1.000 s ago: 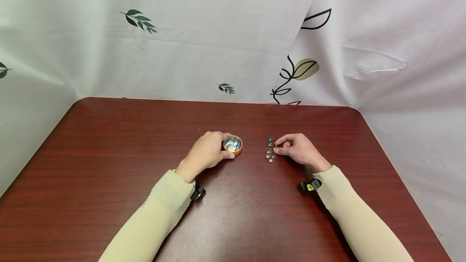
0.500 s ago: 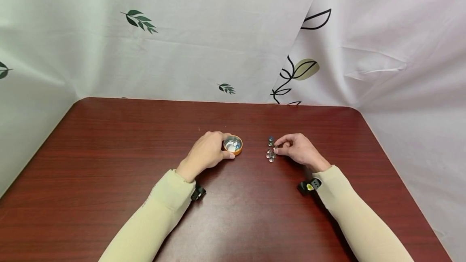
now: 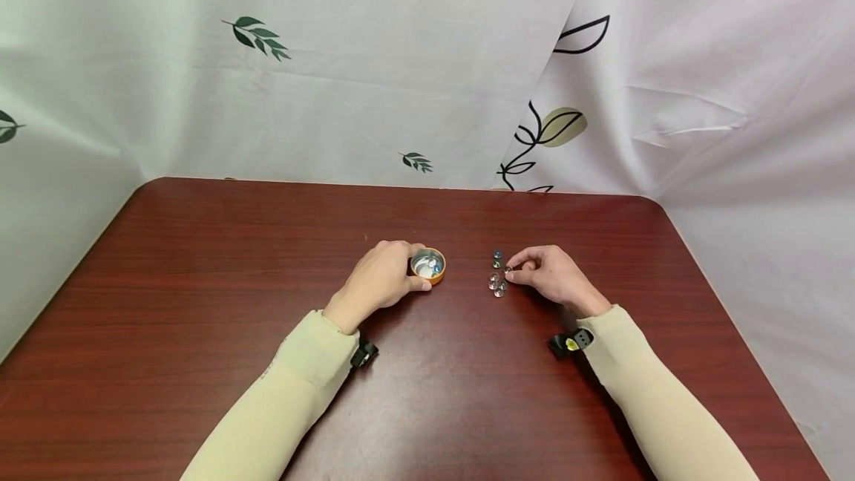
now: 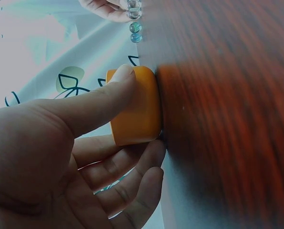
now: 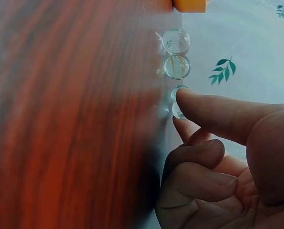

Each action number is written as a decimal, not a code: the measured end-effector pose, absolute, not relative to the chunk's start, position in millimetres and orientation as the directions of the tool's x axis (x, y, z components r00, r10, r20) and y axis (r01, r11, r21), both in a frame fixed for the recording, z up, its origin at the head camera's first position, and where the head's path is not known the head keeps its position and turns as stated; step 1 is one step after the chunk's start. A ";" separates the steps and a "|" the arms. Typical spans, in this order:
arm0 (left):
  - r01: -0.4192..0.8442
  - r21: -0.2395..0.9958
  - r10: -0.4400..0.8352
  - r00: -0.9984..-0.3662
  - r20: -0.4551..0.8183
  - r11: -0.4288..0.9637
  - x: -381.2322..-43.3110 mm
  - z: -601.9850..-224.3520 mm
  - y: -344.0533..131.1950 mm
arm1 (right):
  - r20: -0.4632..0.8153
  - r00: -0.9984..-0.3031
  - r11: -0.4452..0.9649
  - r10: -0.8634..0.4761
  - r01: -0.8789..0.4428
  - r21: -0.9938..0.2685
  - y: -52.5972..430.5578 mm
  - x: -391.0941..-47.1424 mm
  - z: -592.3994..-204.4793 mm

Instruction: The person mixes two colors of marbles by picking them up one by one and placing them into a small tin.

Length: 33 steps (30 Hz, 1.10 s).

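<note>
My left hand [image 3: 376,277] grips a small round orange tin [image 3: 438,280] standing on the table, thumb on its near side and fingers round the far side. Several marbles [image 3: 431,264], one of them blue, lie inside its silvery interior. To the right of it, my right hand [image 3: 551,275] pinches a clear glass marble [image 5: 178,110] between thumb and index finger, low at the tabletop. Its other fingers are curled in. Just left of those fingertips, several clear marbles [image 3: 499,285] sit in a loose cluster, with a bluish marble [image 3: 497,254] at the far end.
The dark red wood-grain table [image 3: 427,392] has rounded far corners. White curtain [image 3: 374,80] with leaf prints hangs behind it and along the sides. Black wrist cameras are strapped below both sleeves [image 3: 314,362].
My right hand has shifted very slightly right with the pinched marble, a little away from the cluster. The left hand and the tin have stayed in place.
</note>
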<state>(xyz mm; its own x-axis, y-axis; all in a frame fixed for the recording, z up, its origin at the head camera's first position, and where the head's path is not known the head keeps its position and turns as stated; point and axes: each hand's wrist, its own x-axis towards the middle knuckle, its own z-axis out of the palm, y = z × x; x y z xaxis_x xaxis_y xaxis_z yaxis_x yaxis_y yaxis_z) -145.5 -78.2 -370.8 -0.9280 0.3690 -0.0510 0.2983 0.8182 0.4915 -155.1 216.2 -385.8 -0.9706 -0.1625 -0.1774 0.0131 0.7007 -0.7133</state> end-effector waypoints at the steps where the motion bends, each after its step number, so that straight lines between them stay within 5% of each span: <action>1: 0.299 0.492 0.370 -0.928 -0.051 0.818 -145.3 -370.6 -78.2 | -0.176 -0.971 0.699 -0.163 0.012 -0.715 216.6 -154.9 -385.7; 33: 0.305 0.495 0.372 -0.927 -0.041 0.813 -145.9 -371.6 -78.3 | -0.125 -0.975 0.657 -0.185 -0.028 -0.754 208.1 -148.4 -371.5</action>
<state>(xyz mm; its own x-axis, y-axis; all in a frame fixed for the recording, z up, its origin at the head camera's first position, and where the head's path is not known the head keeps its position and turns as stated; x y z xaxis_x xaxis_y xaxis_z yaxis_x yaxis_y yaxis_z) -145.9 -78.3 -371.6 -0.9273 0.3722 -0.0407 0.3048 0.8134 0.4955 -148.4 208.1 -371.5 -0.9748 -0.1848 -0.1249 -0.0279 0.6565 -0.7538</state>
